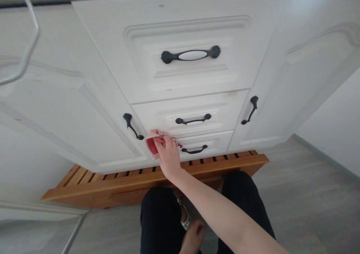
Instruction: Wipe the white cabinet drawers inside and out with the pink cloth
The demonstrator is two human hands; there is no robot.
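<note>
My right hand [168,154] reaches up and left and grips a red and white cloth [152,146]. It presses the cloth against the white cabinet front, by the left edge of the lower drawers. Just right of it is the dark handle of the bottom drawer [194,149]; the middle drawer's handle [193,119] sits above. A left door handle [132,127] is close by on the other side. Low between my knees, my left hand [193,237] is curled closed, with nothing visible in it.
The top drawer has a dark handle with a white inlay [192,54]. A right door handle [250,110] is farther right. Under the cabinet runs a slatted wooden platform [126,188], just before my knees. A pale bent rod [33,40] hangs at upper left. Grey floor [303,201] lies around.
</note>
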